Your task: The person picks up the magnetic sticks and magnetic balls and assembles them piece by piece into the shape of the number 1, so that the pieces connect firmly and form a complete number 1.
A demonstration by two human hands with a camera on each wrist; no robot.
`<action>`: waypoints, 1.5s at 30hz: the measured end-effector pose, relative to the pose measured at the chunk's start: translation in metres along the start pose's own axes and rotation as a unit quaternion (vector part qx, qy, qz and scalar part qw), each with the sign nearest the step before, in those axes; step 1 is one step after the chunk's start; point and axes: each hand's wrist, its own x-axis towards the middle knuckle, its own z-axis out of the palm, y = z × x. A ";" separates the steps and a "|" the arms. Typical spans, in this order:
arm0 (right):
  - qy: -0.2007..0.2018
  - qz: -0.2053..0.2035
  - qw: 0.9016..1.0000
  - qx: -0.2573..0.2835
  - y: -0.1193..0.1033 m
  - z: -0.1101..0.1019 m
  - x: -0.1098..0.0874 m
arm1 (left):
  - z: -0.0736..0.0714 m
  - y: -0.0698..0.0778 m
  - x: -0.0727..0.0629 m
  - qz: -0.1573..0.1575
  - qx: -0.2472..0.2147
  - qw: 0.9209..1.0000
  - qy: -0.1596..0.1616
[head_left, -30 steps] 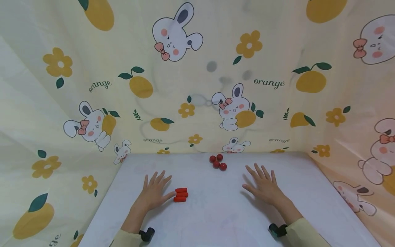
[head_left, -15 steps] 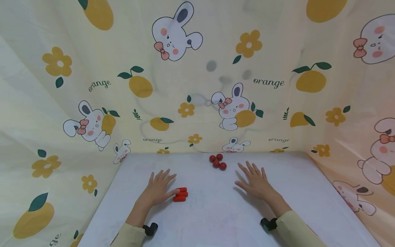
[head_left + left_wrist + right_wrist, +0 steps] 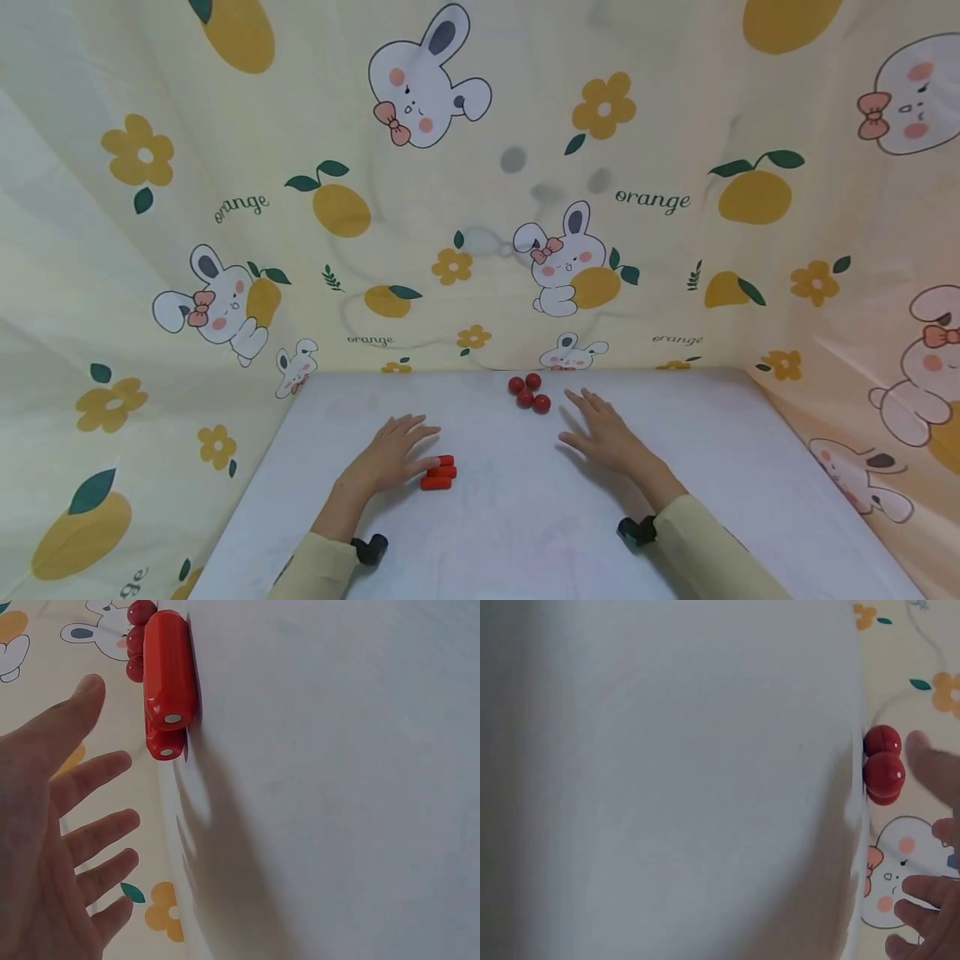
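Observation:
Three short red sticks (image 3: pixel 437 482), faceted with a pale dot on the end, lie side by side on the white table. In the head view my left hand (image 3: pixel 386 459) hovers beside them, fingers loosely spread, its thumb overlapping the farthest stick. The left wrist view shows that hand (image 3: pixel 45 847) holding nothing, its thumb left of the red sticks (image 3: pixel 171 671). Several shiny dark red balls (image 3: pixel 526 399) sit in a cluster at the table's back. To their right, my right hand (image 3: pixel 606 437) hangs over the table with relaxed fingers; in the right wrist view its thumb is near the balls (image 3: pixel 884 775).
A white table (image 3: pixel 510 533) spans the lower part of the head view. Behind and on both sides hangs a pale yellow curtain (image 3: pixel 450 192) printed with rabbits, oranges and flowers. A small black device (image 3: pixel 637 531) is strapped to each wrist.
Both hands have moved inward. The right hand has shifted left toward the red balls, and the left hand a little right, its thumb now over the sticks. Balls and sticks have stayed put.

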 end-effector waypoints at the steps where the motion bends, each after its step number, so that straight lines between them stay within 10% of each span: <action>1: -0.002 0.001 1.000 0.002 -0.001 0.001 0.002 | 0.000 0.000 0.001 0.000 -0.003 1.000 -0.002; 45: 0.039 0.046 0.994 0.096 -0.020 0.023 0.050 | 0.012 0.000 0.015 0.016 -0.055 0.998 -0.014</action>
